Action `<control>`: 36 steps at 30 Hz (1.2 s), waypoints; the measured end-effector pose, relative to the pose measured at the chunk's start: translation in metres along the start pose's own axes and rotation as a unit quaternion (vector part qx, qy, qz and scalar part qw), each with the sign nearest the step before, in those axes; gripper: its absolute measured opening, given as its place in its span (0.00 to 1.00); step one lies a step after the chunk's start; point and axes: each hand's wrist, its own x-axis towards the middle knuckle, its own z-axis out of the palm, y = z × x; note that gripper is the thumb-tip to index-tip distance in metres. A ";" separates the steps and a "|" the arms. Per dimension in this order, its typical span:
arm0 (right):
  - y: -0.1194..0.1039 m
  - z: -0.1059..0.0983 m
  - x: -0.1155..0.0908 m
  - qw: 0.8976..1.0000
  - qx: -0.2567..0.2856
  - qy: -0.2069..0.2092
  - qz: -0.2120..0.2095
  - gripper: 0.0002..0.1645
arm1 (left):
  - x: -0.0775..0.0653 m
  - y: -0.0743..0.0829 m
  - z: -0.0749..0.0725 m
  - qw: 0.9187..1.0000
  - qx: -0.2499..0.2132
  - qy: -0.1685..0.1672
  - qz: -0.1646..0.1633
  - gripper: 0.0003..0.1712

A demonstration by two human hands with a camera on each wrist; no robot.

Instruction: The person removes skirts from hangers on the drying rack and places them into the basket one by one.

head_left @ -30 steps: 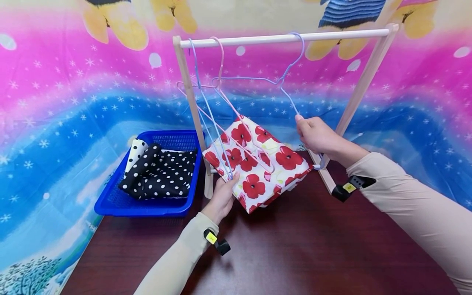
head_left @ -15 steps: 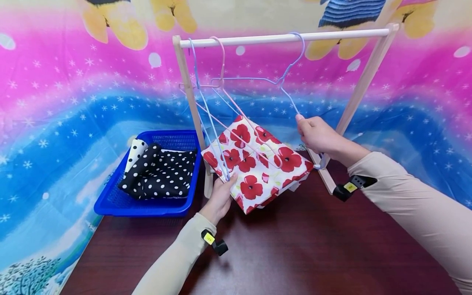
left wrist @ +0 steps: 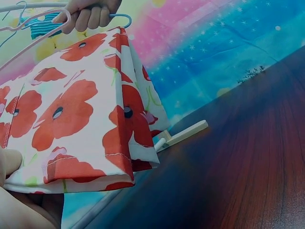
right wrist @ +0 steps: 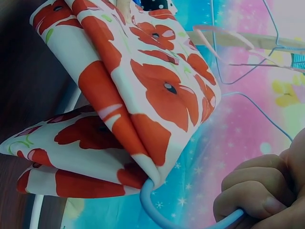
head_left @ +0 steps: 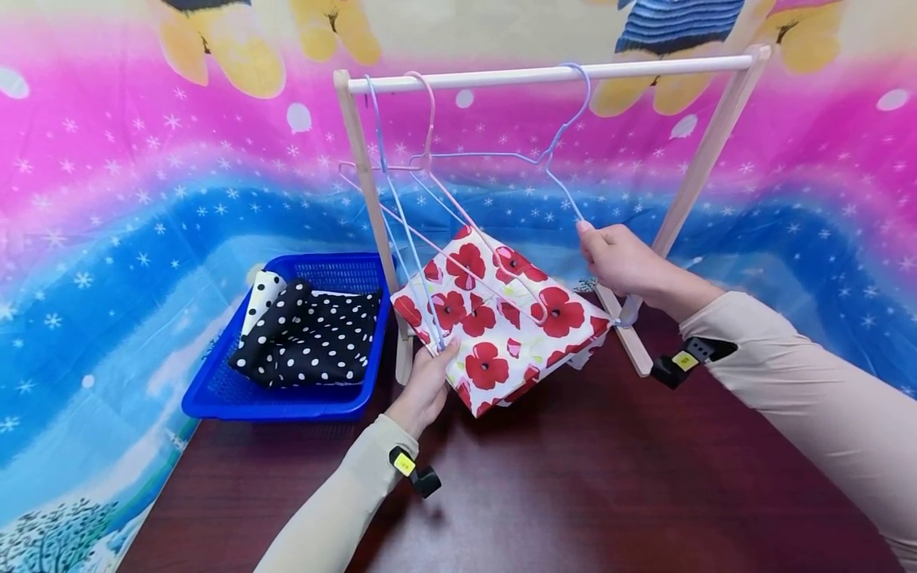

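Observation:
A folded white cloth with red flowers point(head_left: 487, 318) hangs over the lower bar of a lavender wire hanger point(head_left: 480, 153), slanted, its layers showing in the right wrist view. My left hand point(head_left: 423, 390) pinches the cloth's lower left edge, thumb on top, the other fingers mostly hidden beneath. With curled fingers my right hand point(head_left: 619, 259) grips the lavender hanger's right side, above the cloth's right corner. The tip of a light blue hanger point(head_left: 377, 119) reaches down near my left thumb. A pink hanger point(head_left: 431, 119) hangs in front of the cloth.
All three hangers hook on the rod point(head_left: 494, 78) of a wooden rack point(head_left: 358, 135). Left of it, a blue basket point(head_left: 279, 410) holds black polka-dot cloth point(head_left: 315, 342) and white dotted cloth point(head_left: 265, 298). A dark wooden table point(head_left: 573, 477) lies beneath; a printed curtain point(head_left: 143, 199) stands behind.
My left hand has shifted slightly left and down with the cloth's edge. The pink hanger has swung a little. My right hand keeps its grip, nearly still.

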 end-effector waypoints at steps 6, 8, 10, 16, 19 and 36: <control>0.002 -0.004 0.000 1.000 -0.006 0.003 0.010 0.37 | 0.000 -0.001 -0.001 1.000 0.003 0.002 -0.002 0.23; 0.002 -0.005 -0.001 1.000 -0.009 0.003 0.011 0.37 | -0.001 -0.001 -0.001 1.000 0.003 0.004 -0.004 0.23; 0.002 -0.005 -0.002 1.000 -0.012 0.002 0.010 0.36 | -0.002 0.000 -0.001 1.000 0.005 0.004 -0.005 0.24; 0.000 -0.007 -0.003 1.000 -0.003 -0.005 0.013 0.36 | -0.003 -0.001 -0.001 1.000 0.004 0.005 -0.006 0.24; 0.001 -0.008 -0.003 1.000 0.001 -0.007 0.014 0.36 | -0.003 -0.001 -0.003 1.000 0.005 0.000 -0.002 0.24; 0.004 -0.012 -0.003 1.000 -0.007 -0.006 0.013 0.37 | -0.006 -0.002 -0.008 1.000 0.003 -0.006 0.002 0.24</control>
